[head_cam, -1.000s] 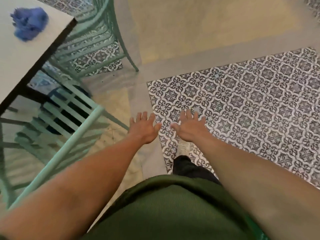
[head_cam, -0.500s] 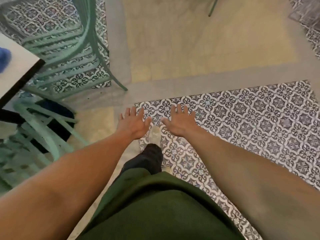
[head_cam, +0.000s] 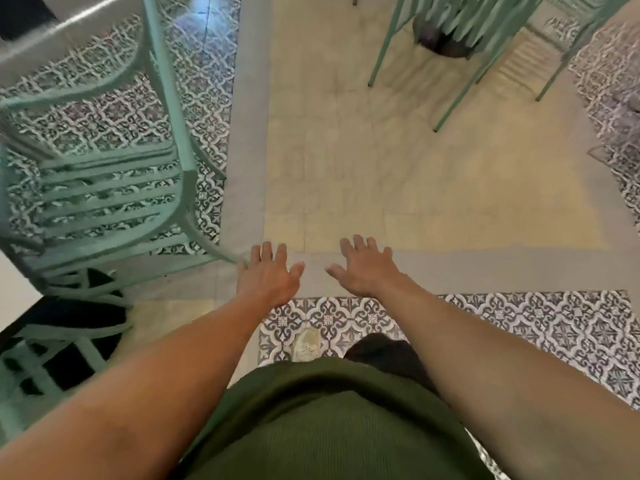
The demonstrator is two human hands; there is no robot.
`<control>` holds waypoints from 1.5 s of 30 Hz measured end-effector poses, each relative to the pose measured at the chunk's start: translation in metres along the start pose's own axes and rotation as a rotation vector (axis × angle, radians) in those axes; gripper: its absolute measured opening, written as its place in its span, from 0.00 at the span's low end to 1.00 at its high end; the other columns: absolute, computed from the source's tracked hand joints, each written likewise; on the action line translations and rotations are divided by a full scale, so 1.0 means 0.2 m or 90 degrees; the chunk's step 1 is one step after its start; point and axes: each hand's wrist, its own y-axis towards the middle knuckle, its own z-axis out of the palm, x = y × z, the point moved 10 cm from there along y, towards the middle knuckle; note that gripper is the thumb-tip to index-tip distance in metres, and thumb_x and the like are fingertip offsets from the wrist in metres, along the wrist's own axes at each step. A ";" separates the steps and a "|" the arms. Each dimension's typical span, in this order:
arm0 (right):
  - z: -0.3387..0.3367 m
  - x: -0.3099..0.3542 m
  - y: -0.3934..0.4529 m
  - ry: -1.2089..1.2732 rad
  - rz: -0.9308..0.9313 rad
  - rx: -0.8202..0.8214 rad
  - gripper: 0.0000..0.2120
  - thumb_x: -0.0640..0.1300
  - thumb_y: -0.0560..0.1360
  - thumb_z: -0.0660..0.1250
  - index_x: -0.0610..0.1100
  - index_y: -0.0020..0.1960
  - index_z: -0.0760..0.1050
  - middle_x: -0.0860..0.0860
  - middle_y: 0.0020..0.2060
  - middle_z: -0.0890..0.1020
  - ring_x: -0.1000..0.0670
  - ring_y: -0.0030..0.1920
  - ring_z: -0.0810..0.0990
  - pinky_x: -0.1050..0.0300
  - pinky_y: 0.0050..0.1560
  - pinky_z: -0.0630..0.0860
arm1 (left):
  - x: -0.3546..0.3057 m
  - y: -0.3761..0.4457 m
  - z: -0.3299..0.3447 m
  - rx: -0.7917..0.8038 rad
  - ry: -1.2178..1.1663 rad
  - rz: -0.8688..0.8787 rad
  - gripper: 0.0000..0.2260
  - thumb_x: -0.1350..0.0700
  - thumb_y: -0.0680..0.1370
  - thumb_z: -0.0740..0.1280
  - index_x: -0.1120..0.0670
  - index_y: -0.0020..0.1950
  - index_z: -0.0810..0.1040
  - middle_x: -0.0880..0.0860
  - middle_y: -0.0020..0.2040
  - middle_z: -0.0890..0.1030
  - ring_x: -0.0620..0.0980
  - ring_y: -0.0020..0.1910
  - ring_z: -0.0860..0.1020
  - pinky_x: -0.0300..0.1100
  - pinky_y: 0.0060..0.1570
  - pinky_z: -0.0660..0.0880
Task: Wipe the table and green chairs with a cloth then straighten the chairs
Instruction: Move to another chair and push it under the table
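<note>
Both my arms stretch out in front of me over the floor. My left hand [head_cam: 268,275] and my right hand [head_cam: 363,270] are spread flat with straight fingers and hold nothing. A green slatted metal chair [head_cam: 104,199] stands at the left, its nearest leg just left of my left hand. A second green chair [head_cam: 52,344] shows at the lower left under a sliver of the white table [head_cam: 12,299]. The cloth is out of view.
More green chair legs [head_cam: 453,84] stand at the top right around a dark round base [head_cam: 440,43]. Patterned tiles and plain beige floor lie ahead. My shoe [head_cam: 306,344] and dark trouser leg show below my hands.
The view has swung away from the table to the right and forward. The blue cloth and most of the table have left the frame. Both hands stay spread and empty.
</note>
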 end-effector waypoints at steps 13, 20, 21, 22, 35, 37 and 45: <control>-0.89 0.00 1.27 -0.202 -0.207 0.076 0.27 0.59 0.79 0.54 0.47 0.74 0.58 0.45 0.70 0.68 0.40 0.67 0.67 0.42 0.63 0.66 | 0.03 1.04 -0.63 -0.011 -0.136 -0.224 0.29 0.38 0.81 0.50 0.53 0.78 0.57 0.57 0.76 0.62 0.58 0.75 0.60 0.60 0.71 0.58; -1.57 0.40 1.69 -0.333 -0.415 0.028 0.25 0.58 0.77 0.59 0.45 0.69 0.64 0.43 0.63 0.74 0.40 0.63 0.72 0.43 0.59 0.71 | 0.06 1.24 -1.16 -0.127 -0.241 -0.403 0.31 0.38 0.81 0.51 0.53 0.79 0.54 0.56 0.79 0.56 0.58 0.78 0.52 0.59 0.74 0.51; -1.64 0.50 1.72 -0.342 -0.453 0.015 0.25 0.58 0.77 0.60 0.45 0.68 0.64 0.43 0.63 0.74 0.40 0.63 0.72 0.44 0.59 0.71 | 0.09 1.24 -1.23 -0.152 -0.250 -0.432 0.31 0.38 0.81 0.51 0.53 0.80 0.54 0.56 0.80 0.55 0.57 0.78 0.51 0.59 0.75 0.50; -1.69 0.60 1.73 -0.350 -0.490 0.005 0.26 0.58 0.76 0.60 0.45 0.69 0.64 0.43 0.63 0.74 0.40 0.63 0.72 0.44 0.59 0.72 | 0.13 1.25 -1.29 -0.178 -0.257 -0.460 0.31 0.38 0.81 0.51 0.52 0.80 0.53 0.56 0.80 0.54 0.57 0.79 0.50 0.59 0.75 0.49; -1.94 1.83 1.51 -0.337 -1.001 -0.209 0.39 0.52 0.71 0.65 0.45 0.77 0.52 0.41 0.75 0.58 0.40 0.75 0.56 0.36 0.72 0.56 | 0.78 0.97 -1.52 -0.427 -0.308 -0.775 0.48 0.35 0.70 0.67 0.51 0.80 0.44 0.57 0.80 0.43 0.57 0.79 0.42 0.59 0.75 0.41; -1.89 1.97 1.61 -0.448 -0.958 -0.164 0.48 0.55 0.69 0.69 0.47 0.78 0.44 0.40 0.77 0.48 0.37 0.77 0.47 0.34 0.73 0.47 | 0.88 0.91 -1.41 -0.327 -0.375 -0.836 0.51 0.34 0.69 0.68 0.50 0.81 0.43 0.56 0.80 0.42 0.57 0.79 0.41 0.59 0.75 0.42; -1.69 2.10 1.89 -0.850 -0.902 -0.021 0.09 0.48 0.73 0.64 0.51 0.52 0.77 0.54 0.38 0.78 0.50 0.40 0.78 0.50 0.45 0.79 | 0.92 0.88 -1.08 -0.086 -0.545 -0.860 0.26 0.32 0.69 0.63 0.42 0.63 0.77 0.52 0.56 0.80 0.56 0.54 0.78 0.48 0.48 0.74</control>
